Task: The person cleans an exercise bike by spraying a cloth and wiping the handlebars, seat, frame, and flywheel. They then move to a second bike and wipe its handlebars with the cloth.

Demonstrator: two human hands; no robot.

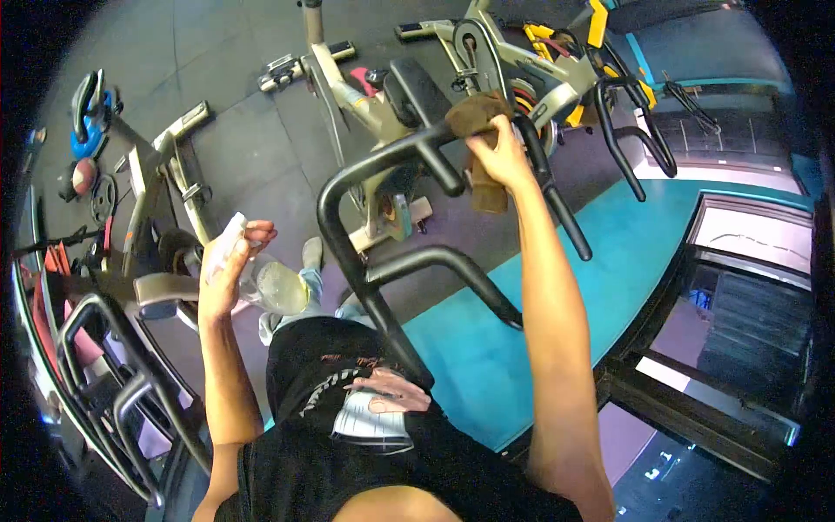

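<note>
My left hand (228, 265) is wrapped round the neck of a spray bottle (280, 288), which has a white top and a clear body with cloudy liquid in it. The bottle tilts, its base toward my legs. My right hand (500, 155) grips a brown cloth (487, 187) and presses it on the far end of the black handlebar (348, 178) of an exercise bike. Part of the cloth hangs below the bar. This handlebar loops between my two arms, in front of my body.
Another bike's handlebar (130, 383) stands at the left, and a further one (631, 130) at the upper right. A yellow-framed machine (596, 35) is at the back right. Balls (84, 177) lie at the far left. A teal strip (644, 239) runs along the dark window frame (687, 426).
</note>
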